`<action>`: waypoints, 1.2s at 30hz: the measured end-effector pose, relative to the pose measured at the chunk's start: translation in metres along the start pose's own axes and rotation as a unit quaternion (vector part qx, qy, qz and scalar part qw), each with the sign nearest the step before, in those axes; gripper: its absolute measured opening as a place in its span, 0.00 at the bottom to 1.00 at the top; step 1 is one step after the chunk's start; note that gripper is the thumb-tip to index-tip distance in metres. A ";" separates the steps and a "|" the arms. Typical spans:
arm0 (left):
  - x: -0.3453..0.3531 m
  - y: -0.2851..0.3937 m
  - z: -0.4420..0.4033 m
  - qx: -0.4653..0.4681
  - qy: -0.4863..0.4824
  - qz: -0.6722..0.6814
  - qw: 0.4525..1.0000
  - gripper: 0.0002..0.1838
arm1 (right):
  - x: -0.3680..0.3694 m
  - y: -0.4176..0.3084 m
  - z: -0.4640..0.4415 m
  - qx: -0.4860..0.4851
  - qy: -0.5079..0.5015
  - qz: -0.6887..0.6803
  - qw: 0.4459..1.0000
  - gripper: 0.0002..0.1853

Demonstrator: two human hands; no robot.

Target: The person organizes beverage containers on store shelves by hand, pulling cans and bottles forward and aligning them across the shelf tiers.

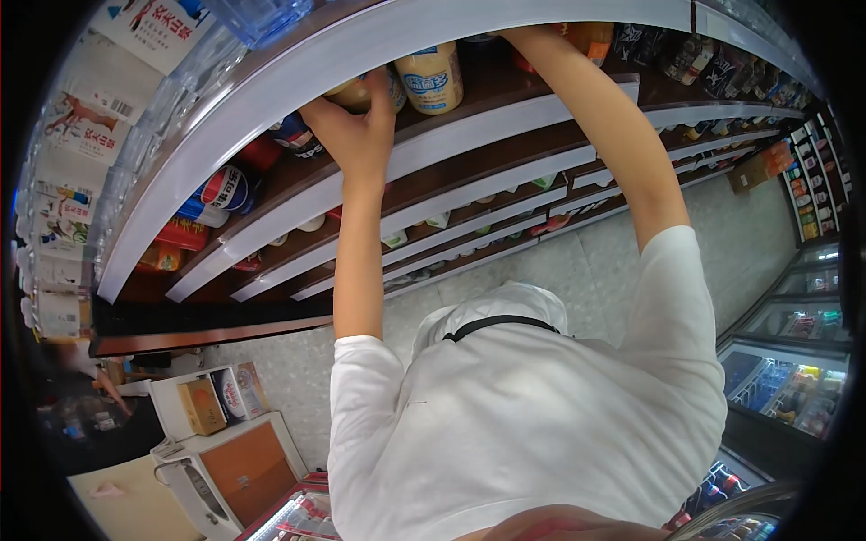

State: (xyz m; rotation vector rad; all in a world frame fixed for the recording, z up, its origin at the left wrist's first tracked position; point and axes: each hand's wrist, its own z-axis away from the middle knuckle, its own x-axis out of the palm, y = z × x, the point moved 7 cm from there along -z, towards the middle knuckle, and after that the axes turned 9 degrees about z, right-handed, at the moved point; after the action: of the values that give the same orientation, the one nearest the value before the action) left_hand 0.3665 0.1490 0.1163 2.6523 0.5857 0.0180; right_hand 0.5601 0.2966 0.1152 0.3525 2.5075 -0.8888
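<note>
My left hand (354, 126) reaches into the upper shelf, its fingers and thumb curled around a cream-yellow drink bottle (345, 93) that shows only in part. Right beside it stands another cream-yellow bottle (430, 79) with a blue-and-white label, apart from both hands. Farther right, my right hand (516, 34) goes in behind the shelf's white front edge. Its fingers are hidden there, so what it touches does not show. An orange drink bottle (593, 41) stands just right of that forearm.
Pepsi bottles (225, 189) and red cans fill the shelf's left part; dark bottles (690, 59) line its right part. White price rails (505, 176) run along lower shelves. Water bottles (257, 18) stand on top. Glass-door fridges (780, 383) are at right. Another person's arm (113, 389) shows at far left.
</note>
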 end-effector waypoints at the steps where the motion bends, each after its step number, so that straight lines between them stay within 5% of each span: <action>1: 0.000 0.001 0.001 -0.001 -0.002 -0.005 1.000 0.44 | 0.004 -0.001 -0.005 0.005 -0.004 -0.011 1.000 0.29; 11: 0.003 -0.006 0.004 0.013 -0.004 -0.014 1.000 0.41 | 0.022 -0.072 0.061 0.068 -0.017 -0.126 0.990 0.36; 13: 0.005 -0.005 0.003 0.019 -0.003 -0.025 0.999 0.38 | 0.022 -0.066 0.065 0.122 -0.020 -0.091 0.988 0.41; 20: 0.014 0.001 -0.005 0.059 -0.059 -0.051 0.995 0.31 | -0.005 -0.099 0.083 0.162 0.120 0.151 0.968 0.32; 22: 0.019 -0.002 -0.010 0.047 -0.076 -0.056 0.994 0.29 | -0.024 -0.136 0.092 0.144 0.277 0.205 0.927 0.22; 26: 0.023 -0.009 -0.014 -0.034 -0.116 -0.073 0.990 0.24 | -0.020 -0.141 0.108 0.057 0.331 0.336 0.880 0.23; 28: 0.017 -0.007 -0.013 -0.041 -0.129 -0.079 0.988 0.25 | -0.004 -0.160 0.121 -0.095 0.352 0.455 0.812 0.22; 31: 0.006 0.003 -0.011 -0.048 -0.110 -0.090 0.989 0.26 | 0.028 -0.154 0.109 -0.124 0.219 0.416 0.874 0.17; 36: -0.003 0.008 -0.002 -0.034 -0.056 -0.096 0.993 0.35 | 0.080 -0.087 0.042 -0.034 0.006 0.460 0.887 0.17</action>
State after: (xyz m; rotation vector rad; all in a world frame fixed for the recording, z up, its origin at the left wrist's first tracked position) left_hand 0.3666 0.1420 0.1212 2.5021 0.7840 -0.1646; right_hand 0.4716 0.2102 0.0929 1.3639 1.9725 -0.3881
